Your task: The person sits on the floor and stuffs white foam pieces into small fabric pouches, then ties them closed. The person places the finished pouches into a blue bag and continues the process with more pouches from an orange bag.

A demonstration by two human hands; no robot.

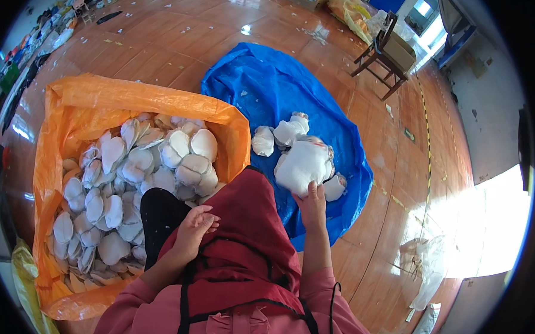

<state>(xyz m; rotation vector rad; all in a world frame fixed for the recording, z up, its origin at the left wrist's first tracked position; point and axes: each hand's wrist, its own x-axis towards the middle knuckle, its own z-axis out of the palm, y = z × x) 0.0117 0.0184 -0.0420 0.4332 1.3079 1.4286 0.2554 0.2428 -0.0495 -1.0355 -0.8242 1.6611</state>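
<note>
My right hand (312, 202) grips the near edge of a stack of white pads (303, 165), thumb on top, over a blue plastic sheet or sack (353, 157). Smaller bundles of white pads lie around it: one bundle (263, 141) to the left, another bundle (290, 132) behind, and one (335, 187) at the right. Above my lap, my left hand (195, 230) is loosely curled with its fingers a little apart and nothing visible in it. To its left, an orange sack (139, 90) with its mouth spread wide holds a heap of loose oval white pads (124, 164).
A red apron (240, 225) covers my lap between the sacks. A wooden chair (383, 57) with a cardboard box stands at the far right. Clear plastic bags (430, 267) lie on the tiled floor at right. Yellow sacking (31, 296) is at the lower left.
</note>
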